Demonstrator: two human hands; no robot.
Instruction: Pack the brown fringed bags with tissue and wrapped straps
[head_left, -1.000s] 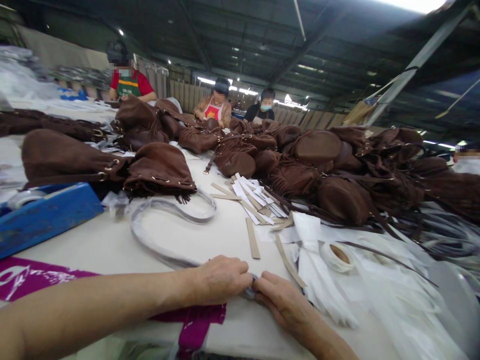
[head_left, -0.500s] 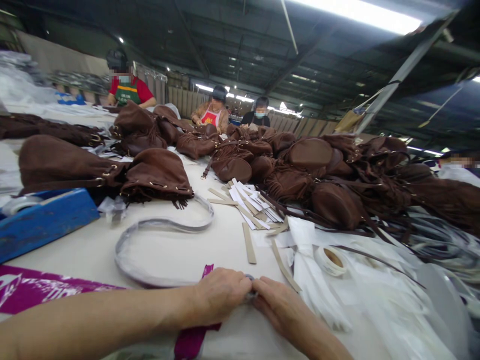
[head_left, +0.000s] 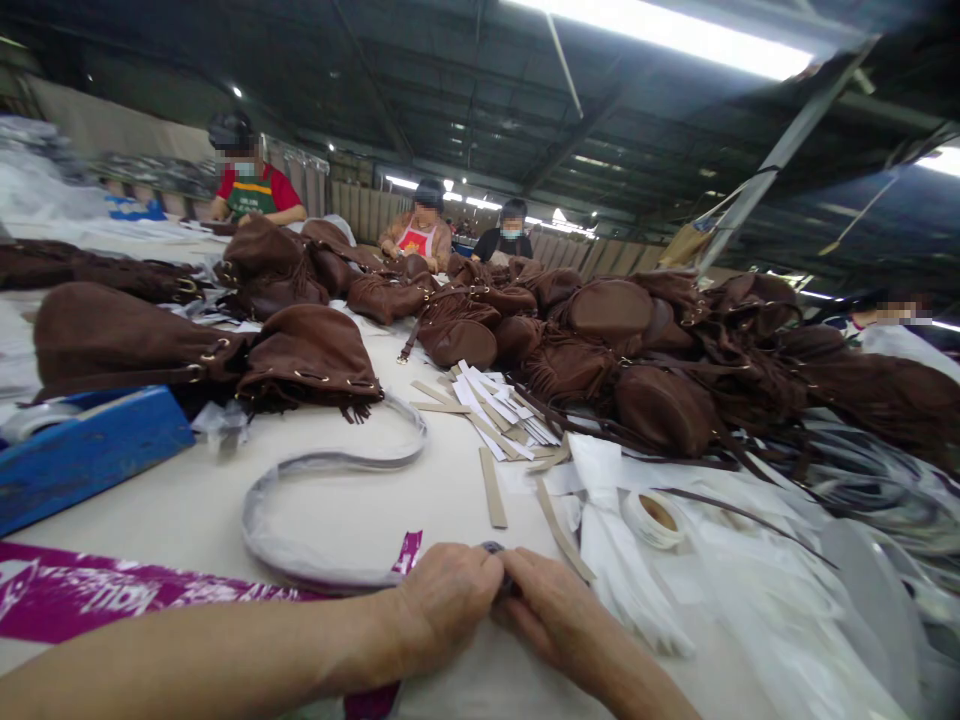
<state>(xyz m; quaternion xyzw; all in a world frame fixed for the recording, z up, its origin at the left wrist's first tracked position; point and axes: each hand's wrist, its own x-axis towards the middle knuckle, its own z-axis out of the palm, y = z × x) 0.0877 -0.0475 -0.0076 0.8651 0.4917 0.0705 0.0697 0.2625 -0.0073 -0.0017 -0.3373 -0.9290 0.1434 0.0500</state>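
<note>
A dark bag strap point(head_left: 259, 530) in clear plastic wrap curves across the table from a brown fringed bag point(head_left: 311, 355). Its near end runs to my left hand point(head_left: 450, 595), whose fingers are closed around it. My right hand point(head_left: 551, 610) meets the left one, its thumb and fingers pinched on the same dark strap end. Most of that end is hidden inside my fingers. Beneath my left forearm lies a purple printed sheet point(head_left: 150, 590).
A blue tape dispenser point(head_left: 97, 450) stands at the left. Brown bags point(head_left: 611, 310) are heaped along the back. Card strips point(head_left: 491, 487), a tape roll point(head_left: 652, 520) and white wrapping point(head_left: 750, 590) lie ahead and to the right. Several people point(head_left: 259, 190) work beyond the heap.
The view has shifted slightly. The strap's loop has slid a little to the right and toward me. Both hands keep nearly the same place and grip.
</note>
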